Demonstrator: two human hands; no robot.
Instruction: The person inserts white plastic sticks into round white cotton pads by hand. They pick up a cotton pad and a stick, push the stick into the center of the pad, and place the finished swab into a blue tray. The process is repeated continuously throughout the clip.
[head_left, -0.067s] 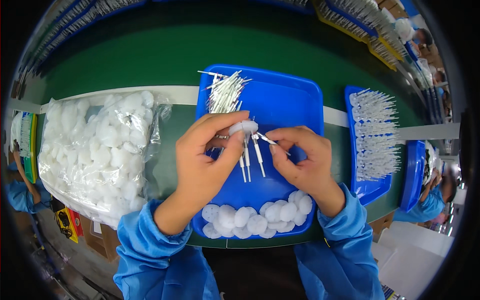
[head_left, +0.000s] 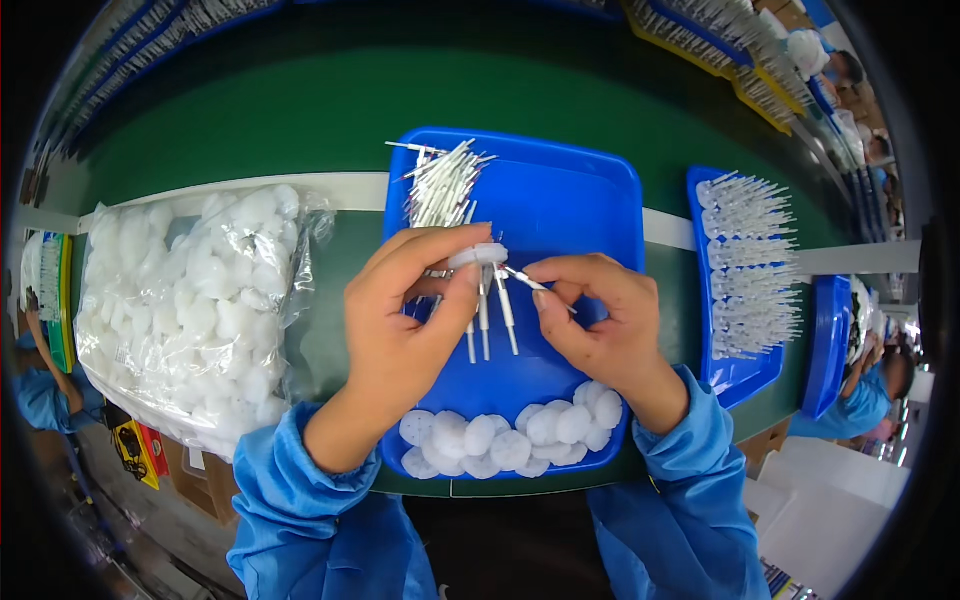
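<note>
Left hand (head_left: 405, 310) pinches white disc (head_left: 478, 256) above blue tray (head_left: 590, 200), hanging rods (head_left: 508, 318) beneath; right hand (head_left: 628, 325), nearer disc's right edge, pinches slim rod (head_left: 522, 277), long axis slanting from disc down rightward past fingertips

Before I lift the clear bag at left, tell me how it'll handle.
The bag will probably sag, being wrinkled plastic. Its shiny surface may be slippery, and the loosely heaped white discs inside will likely shift.
</note>
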